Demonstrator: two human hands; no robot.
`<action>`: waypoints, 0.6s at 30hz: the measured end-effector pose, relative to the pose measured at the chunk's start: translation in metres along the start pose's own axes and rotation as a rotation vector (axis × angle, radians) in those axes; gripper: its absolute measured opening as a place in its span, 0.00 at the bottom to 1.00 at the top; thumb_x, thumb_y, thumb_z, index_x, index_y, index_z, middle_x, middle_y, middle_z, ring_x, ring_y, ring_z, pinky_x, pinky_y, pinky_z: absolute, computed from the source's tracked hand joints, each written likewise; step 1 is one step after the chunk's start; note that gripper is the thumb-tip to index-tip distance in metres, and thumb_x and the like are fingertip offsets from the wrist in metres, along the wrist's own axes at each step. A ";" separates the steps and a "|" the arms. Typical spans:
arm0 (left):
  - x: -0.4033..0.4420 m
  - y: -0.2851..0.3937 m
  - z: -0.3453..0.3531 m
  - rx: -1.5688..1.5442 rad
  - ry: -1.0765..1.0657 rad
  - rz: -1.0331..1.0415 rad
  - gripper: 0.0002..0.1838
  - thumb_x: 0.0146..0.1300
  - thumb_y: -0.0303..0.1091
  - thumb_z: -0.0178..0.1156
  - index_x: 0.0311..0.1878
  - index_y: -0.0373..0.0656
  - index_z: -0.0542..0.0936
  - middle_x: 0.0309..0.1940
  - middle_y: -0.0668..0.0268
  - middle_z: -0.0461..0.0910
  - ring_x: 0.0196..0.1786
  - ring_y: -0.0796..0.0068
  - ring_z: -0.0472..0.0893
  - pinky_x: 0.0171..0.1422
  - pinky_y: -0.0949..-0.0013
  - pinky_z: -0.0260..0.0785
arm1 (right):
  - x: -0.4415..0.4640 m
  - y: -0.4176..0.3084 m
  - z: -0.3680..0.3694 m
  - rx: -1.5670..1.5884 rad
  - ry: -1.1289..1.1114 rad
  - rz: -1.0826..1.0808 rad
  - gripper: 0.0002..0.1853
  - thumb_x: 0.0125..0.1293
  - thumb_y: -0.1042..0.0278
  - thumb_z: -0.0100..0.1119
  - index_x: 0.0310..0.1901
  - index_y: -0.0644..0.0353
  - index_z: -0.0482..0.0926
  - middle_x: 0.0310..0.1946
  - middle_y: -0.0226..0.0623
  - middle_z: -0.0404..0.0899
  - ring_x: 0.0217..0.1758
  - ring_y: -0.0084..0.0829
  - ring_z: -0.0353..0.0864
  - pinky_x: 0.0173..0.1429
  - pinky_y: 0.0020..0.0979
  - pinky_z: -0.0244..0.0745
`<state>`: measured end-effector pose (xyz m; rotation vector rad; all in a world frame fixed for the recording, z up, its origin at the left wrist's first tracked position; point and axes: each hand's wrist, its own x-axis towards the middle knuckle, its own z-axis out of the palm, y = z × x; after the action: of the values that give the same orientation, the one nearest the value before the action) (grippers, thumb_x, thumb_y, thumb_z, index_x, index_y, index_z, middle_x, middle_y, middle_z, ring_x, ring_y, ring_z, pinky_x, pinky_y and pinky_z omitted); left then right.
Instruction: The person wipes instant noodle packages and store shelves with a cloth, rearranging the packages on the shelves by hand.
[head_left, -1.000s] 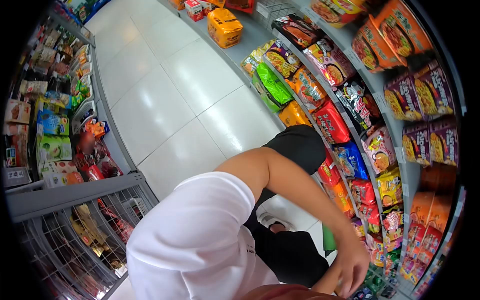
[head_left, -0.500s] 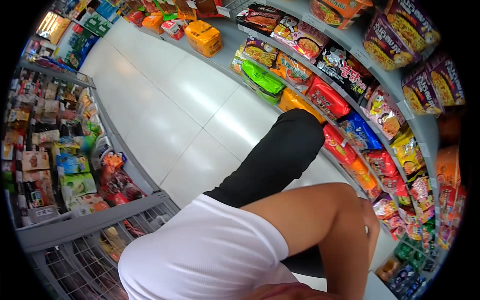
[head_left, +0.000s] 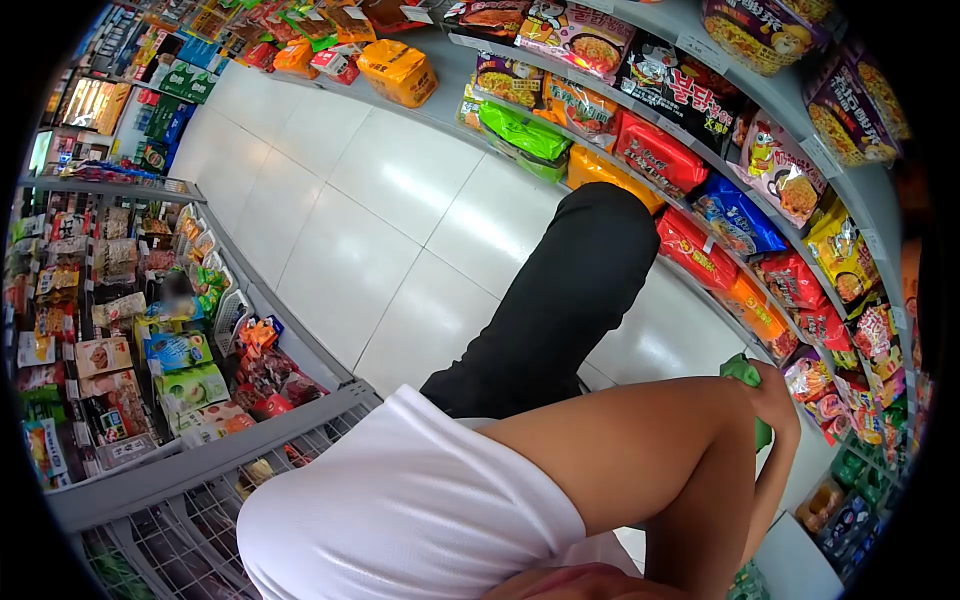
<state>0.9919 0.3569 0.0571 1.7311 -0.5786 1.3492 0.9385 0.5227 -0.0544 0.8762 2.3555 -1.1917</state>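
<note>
My right hand (head_left: 777, 402) is at the right, just beyond my bent left elbow. Its fingers are closed around a crumpled green thing (head_left: 740, 370), which shows above and below the hand; its kind is not clear. My left arm (head_left: 620, 430) comes out of a white sleeve and bends at the elbow. The left forearm runs down past the bottom edge, so my left hand is out of sight. Close to the right hand are bright snack packets (head_left: 808, 377) on the low shelf.
Instant noodle packs (head_left: 660, 152) fill curved shelves at the right. An orange package (head_left: 398, 73) sits on the shelf at the top. At the left stands a grey rack (head_left: 215, 440) with snack bags. My black-trousered knee (head_left: 600, 230) juts over white floor tiles (head_left: 370, 230).
My right hand has come up from behind the left elbow, and the green thing in it now shows. The view has shifted slightly, with the shelves sitting differently in the picture.
</note>
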 end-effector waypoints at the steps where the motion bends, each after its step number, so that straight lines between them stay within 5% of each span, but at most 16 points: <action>1: 0.000 0.000 0.000 0.000 0.005 0.001 0.15 0.63 0.40 0.75 0.45 0.40 0.84 0.41 0.56 0.86 0.48 0.62 0.85 0.51 0.58 0.76 | 0.000 0.007 0.000 0.016 0.000 0.002 0.18 0.65 0.58 0.72 0.44 0.68 0.85 0.28 0.44 0.85 0.31 0.29 0.82 0.40 0.35 0.78; 18: -0.005 0.010 -0.008 0.014 0.039 0.022 0.15 0.62 0.40 0.75 0.43 0.40 0.83 0.42 0.56 0.86 0.48 0.60 0.85 0.52 0.57 0.76 | 0.010 0.021 0.000 0.031 -0.019 0.013 0.19 0.65 0.57 0.72 0.43 0.68 0.85 0.26 0.41 0.83 0.30 0.27 0.80 0.39 0.36 0.77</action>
<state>0.9787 0.3574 0.0566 1.7098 -0.5686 1.4021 0.9455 0.5360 -0.0725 0.8857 2.3188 -1.2286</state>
